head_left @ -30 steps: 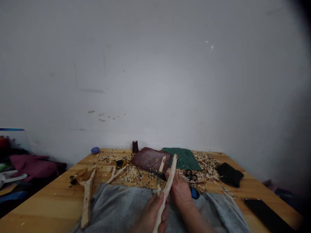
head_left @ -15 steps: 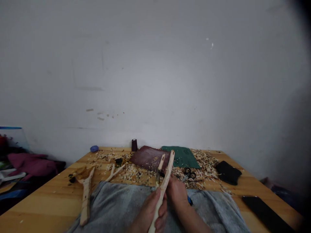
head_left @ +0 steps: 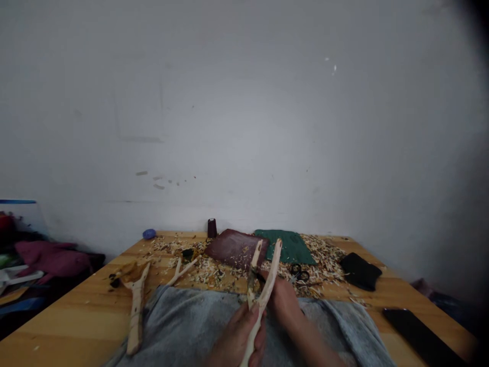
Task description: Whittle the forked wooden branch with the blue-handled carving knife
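Observation:
My left hand is closed round the lower stem of a forked stick, pale and peeled, its two prongs pointing up and away. Dark bark still covers part of the left prong. Behind the right prong, my right hand is closed on a knife; only a dark bit of its blade shows, close against the left prong's inner side. Most of the knife is hidden by the hand and the stick. A grey cloth lies beneath both hands.
Wood shavings litter the table. Farther back are maroon leather, green leather, a thread spool and scissors. Forked wood pieces lie left; a black pad and a phone lie right.
Both hands and the forked stick have shifted slightly to the right, and the fork looks more widely spread to the camera. The blue handle end by my right wrist is now hidden.

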Tool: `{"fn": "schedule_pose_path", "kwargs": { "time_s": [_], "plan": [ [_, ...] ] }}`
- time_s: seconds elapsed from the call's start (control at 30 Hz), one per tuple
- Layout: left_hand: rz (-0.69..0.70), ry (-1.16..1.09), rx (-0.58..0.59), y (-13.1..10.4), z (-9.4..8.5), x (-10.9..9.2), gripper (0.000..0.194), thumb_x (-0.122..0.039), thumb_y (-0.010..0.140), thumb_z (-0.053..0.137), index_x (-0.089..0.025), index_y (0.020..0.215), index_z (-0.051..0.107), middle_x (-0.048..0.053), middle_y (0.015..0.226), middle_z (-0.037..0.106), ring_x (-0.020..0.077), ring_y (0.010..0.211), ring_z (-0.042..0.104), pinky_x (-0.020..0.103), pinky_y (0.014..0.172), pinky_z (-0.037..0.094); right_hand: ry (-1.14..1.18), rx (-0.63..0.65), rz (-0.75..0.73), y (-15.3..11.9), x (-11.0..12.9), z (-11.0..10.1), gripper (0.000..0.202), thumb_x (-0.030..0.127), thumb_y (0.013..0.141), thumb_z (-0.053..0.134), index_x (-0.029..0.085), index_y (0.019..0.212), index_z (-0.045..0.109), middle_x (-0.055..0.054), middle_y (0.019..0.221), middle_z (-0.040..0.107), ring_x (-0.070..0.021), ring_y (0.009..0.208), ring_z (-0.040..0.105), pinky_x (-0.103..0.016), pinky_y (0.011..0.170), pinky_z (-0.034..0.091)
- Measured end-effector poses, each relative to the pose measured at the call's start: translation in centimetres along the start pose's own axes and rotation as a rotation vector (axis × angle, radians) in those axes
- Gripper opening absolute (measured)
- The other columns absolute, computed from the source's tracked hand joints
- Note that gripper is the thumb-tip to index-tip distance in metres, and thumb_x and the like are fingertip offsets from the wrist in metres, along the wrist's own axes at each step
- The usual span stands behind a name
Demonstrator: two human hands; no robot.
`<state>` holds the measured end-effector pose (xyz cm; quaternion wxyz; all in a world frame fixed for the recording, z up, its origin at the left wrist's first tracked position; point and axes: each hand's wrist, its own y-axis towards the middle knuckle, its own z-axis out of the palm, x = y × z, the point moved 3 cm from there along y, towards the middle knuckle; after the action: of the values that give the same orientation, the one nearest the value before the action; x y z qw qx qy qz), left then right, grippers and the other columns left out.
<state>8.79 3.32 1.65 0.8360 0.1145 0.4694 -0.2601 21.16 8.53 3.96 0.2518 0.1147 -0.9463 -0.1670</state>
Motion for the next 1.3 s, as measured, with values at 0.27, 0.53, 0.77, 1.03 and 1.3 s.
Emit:
{"fn": "schedule_pose_path", "kwargs": {
  "time_s": [0.27,0.53,0.77,1.03,1.3],
  "plan": [
    [0.003,0.032,-0.041,-0.1,0.1,-0.1,0.040,-0.063,0.074,0.056,-0.023,0.082,0.052,-0.009,0.042,0.046,0.0052,0.024,0.031,0.018,0.028,0.021,-0.230,-0.008,-0.064,-0.2,0.9,-0.5,0.041,0.014,0.081,0.044,0.021,0.118,0.060,-0.008,0.099,0.069,-0.0179,0.087,0.064,-0.022,0.075,0.044],
    [-0.059,0.036,0.010,0.1,0.0,-0.2,0.042,-0.064,0.077,0.052,-0.023,0.083,0.047,-0.010,0.046,0.047,0.0057,0.026,0.034,0.018,0.029,0.027,-0.410,0.014,-0.047,0.0,0.8,0.4,0.035,0.014,0.086,0.043,0.022,0.115,0.059,-0.010,0.100,0.067,-0.0204,0.089,0.063,-0.025,0.073,0.045],
    [-0.084,0.044,-0.028,0.0,0.3,0.1,0.042,-0.065,0.077,0.051,-0.023,0.081,0.045,-0.010,0.047,0.048,0.0050,0.024,0.031,0.018,0.026,0.024,-0.493,0.025,0.017,0.1,0.4,0.9,0.034,0.015,0.088,0.042,0.022,0.118,0.056,-0.012,0.103,0.065,-0.0228,0.093,0.061,-0.030,0.078,0.044],
    [-0.068,0.083,-0.079,0.7,-0.1,0.9,0.048,-0.070,0.070,0.054,-0.024,0.078,0.044,-0.011,0.042,0.046,0.0061,0.023,0.031,0.018,0.025,0.024,-0.433,0.015,0.071,0.1,0.8,1.2,0.038,0.015,0.087,0.041,0.022,0.122,0.054,-0.013,0.107,0.064,-0.0225,0.096,0.060,-0.028,0.077,0.043],
    [-0.050,-0.084,0.090,0.4,0.6,0.5,0.047,-0.067,0.068,0.060,-0.022,0.077,0.047,-0.011,0.040,0.044,0.0045,0.022,0.027,0.016,0.025,0.026,-0.069,-0.009,0.085,0.0,0.5,0.2,0.039,0.017,0.084,0.043,0.023,0.119,0.058,-0.008,0.105,0.068,-0.0194,0.091,0.065,-0.024,0.074,0.045]
  ]
}}
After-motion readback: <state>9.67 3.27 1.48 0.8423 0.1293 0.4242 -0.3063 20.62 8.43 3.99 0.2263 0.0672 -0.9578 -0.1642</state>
